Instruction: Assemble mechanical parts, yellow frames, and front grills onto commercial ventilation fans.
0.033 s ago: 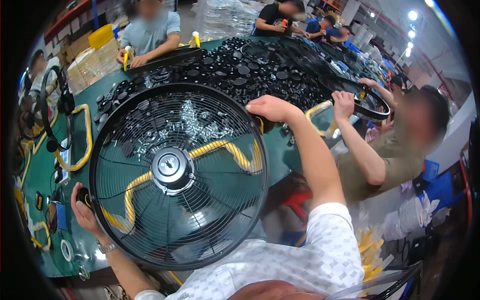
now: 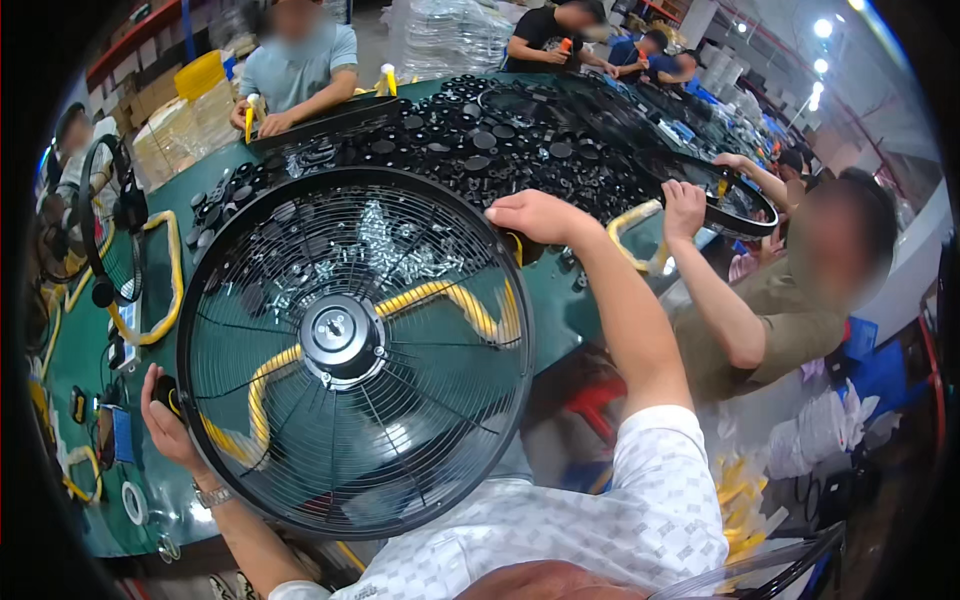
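Observation:
A large round fan (image 2: 343,338) with a black rim and wire grille stands tilted in front of me. A black and silver cap sits at its centre, and yellow tube (image 2: 262,395) wound in a spiral wrap shows through the grille. At the rim's left side, my left hand (image 2: 172,425) is closed around a black knob (image 2: 166,393), with its fingertips partly hidden. Up at the right, my right hand (image 2: 540,216) grips the matching side of the rim, mostly covering the knob there. Behind the grille lies a pile of small silver screws (image 2: 378,240).
Heaps of black round caps and knobs (image 2: 480,150) cover the green table (image 2: 160,400) beyond the fan. Another yellow-framed fan (image 2: 120,215) stands at the left, near a tape roll (image 2: 134,503). A co-worker (image 2: 760,320) at the right holds a black ring (image 2: 745,215); others work across the table.

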The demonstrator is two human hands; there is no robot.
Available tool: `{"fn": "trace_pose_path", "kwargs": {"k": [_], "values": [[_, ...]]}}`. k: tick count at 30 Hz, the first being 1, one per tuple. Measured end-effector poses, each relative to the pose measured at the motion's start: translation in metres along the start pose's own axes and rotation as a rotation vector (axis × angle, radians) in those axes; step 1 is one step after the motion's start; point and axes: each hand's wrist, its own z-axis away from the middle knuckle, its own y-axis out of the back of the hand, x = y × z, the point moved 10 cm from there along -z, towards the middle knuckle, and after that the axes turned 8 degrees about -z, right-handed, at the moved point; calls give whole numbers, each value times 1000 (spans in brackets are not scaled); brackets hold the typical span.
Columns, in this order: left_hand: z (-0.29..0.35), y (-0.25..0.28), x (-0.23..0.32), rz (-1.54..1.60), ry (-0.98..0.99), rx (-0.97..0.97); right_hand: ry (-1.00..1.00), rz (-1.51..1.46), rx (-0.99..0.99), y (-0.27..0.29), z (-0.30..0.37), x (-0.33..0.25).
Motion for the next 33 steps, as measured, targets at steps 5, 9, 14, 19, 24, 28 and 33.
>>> {"fn": "trace_pose_path", "kwargs": {"k": [5,9,14,19,24,28,33], "values": [[-34,18,-10,-13,242,-130,724,431,578,13,72,-53],[-35,-8,-30,-497,419,-578,812,281,471,3,65,-46],[-4,0,17,-72,-52,60,-51,-45,0,-1,-9,13],[-12,11,4,-177,18,-2,430,182,459,25,32,-29],[-39,14,-33,-228,335,-359,907,310,502,0,74,-41],[-21,-10,-23,-85,181,-328,150,35,17,1,-8,6],[-7,-6,-5,84,130,-129,162,130,195,18,-13,-12]]}}
